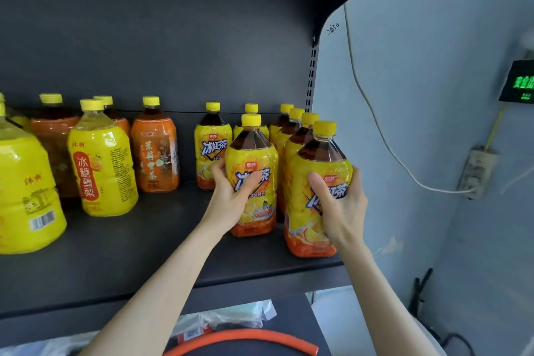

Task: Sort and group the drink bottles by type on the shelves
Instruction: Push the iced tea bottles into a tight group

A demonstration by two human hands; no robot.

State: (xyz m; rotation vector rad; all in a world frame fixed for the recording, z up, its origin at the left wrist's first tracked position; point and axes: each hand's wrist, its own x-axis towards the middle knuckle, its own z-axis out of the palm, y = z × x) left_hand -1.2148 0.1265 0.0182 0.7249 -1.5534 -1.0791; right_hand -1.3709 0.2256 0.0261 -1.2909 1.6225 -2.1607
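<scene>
The left hand (231,196) wraps an iced-tea bottle (250,182) at mid-label, thumb across the front, fingers behind. The right hand (339,205) grips a second tea bottle (315,191) the same way, near the front edge of the shelf (144,246) at its right end. Both bottles stand upright, long axis vertical, yellow caps up, labels facing the person; their bases appear to rest on the shelf, though I cannot tell for sure.

Just behind the hands more tea bottles (291,130) crowd in rows, touching or nearly so. Well to the left of the left hand stand an orange bottle (154,150) and a pear-drink bottle (101,165).

Risks, as I judge them: the right-hand bottle sits close to the shelf lip, so a pull toward the person could tip it off. Pushing either bottle back could knock the packed row behind like skittles. The smooth label wrap may slip in a one-handed grip if a bottle is lifted.
</scene>
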